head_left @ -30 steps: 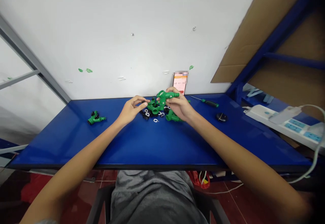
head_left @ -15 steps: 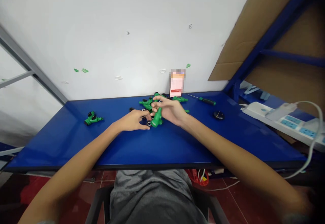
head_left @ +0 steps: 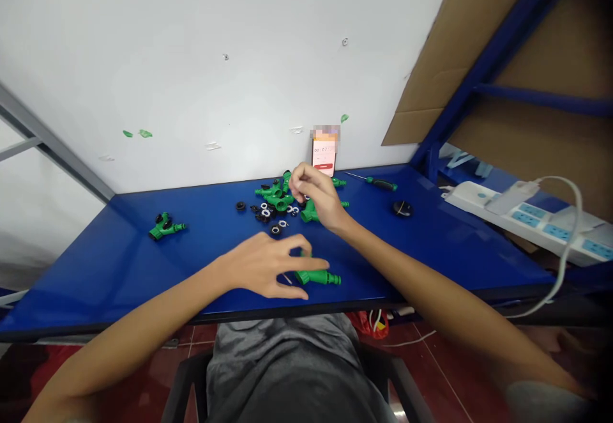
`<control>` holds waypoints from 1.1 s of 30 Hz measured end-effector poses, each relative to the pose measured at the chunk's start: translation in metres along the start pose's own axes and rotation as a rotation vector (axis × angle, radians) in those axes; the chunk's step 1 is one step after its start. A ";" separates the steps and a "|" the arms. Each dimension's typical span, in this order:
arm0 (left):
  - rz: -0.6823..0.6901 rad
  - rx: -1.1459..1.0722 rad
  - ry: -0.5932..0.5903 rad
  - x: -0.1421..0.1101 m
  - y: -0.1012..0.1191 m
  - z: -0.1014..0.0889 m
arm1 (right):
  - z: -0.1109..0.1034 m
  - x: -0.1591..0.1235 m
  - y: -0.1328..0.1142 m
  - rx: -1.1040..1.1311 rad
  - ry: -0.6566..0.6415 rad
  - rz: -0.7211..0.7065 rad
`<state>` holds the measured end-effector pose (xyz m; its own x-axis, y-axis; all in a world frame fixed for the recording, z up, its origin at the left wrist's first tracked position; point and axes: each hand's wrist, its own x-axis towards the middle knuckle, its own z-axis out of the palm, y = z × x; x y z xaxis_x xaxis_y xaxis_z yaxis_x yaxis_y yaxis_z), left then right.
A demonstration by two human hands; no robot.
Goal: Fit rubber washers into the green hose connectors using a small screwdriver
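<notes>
My left hand (head_left: 268,269) is near the front edge of the blue table (head_left: 143,263), fingers curled round a green plastic hose connector (head_left: 318,276) that lies on the tabletop. My right hand (head_left: 313,196) reaches farther back over a pile of green connector parts (head_left: 278,198) with small black and white rings (head_left: 275,225). Its fingertips are pinched together on something too small to name. One more assembled green Y-connector (head_left: 165,226) lies alone at the left of the table.
A phone with a timer (head_left: 324,152) leans on the wall behind the pile. A green-handled screwdriver (head_left: 376,183) and a round black part (head_left: 402,208) lie to the right. A white power strip (head_left: 522,218) with cables rests on the right shelf under cardboard.
My left hand has brought a green connector from the pile toward the table's front edge. My right hand has let go of it and moved back over the pile.
</notes>
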<state>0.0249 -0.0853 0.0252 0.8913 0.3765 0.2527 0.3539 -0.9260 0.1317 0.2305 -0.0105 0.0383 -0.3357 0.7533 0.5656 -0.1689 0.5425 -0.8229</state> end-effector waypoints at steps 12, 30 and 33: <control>-0.511 -0.470 0.413 0.006 -0.026 0.021 | -0.019 0.005 0.031 -0.206 -0.374 0.113; -0.805 -1.142 0.675 0.008 -0.055 0.008 | 0.006 -0.002 0.037 -0.697 -0.095 -0.203; -0.762 -1.048 0.630 0.006 -0.065 0.011 | -0.008 0.004 0.038 -0.652 -0.120 -0.235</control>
<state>0.0109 -0.0232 0.0074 0.2143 0.9669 0.1383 0.0640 -0.1552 0.9858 0.2301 0.0160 0.0098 -0.4650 0.5627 0.6835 0.3281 0.8266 -0.4573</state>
